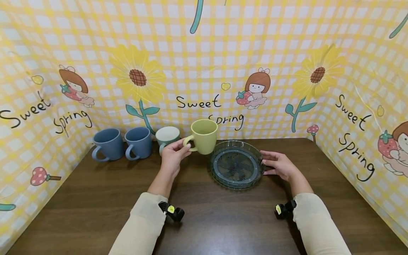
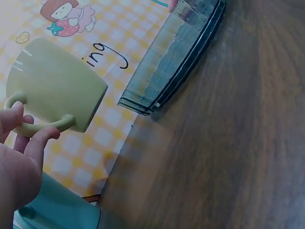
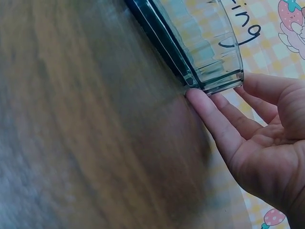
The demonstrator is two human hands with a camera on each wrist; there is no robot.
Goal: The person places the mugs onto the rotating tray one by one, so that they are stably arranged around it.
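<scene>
My left hand (image 1: 173, 157) pinches the handle of a yellow-green mug (image 1: 206, 137), which is held upright above the table. In the left wrist view, thumb and fingers close around that handle (image 2: 43, 128). The mug is just left of a round, dark clear tray (image 1: 236, 165) with a fluted wall, overlapping its far left edge in the head view. My right hand (image 1: 279, 165) touches the tray's right side with extended fingers. Seen from the right wrist, a fingertip (image 3: 198, 98) sits at the tray's bottom edge, the others along its wall.
Left of the held mug stand two blue mugs (image 1: 109, 144) and a green mug (image 1: 168, 133) with a white inside, partly hidden by my left hand. They line the back of the brown wooden table (image 1: 210, 219). A yellow checked cloth (image 1: 197, 63) encloses the back and sides.
</scene>
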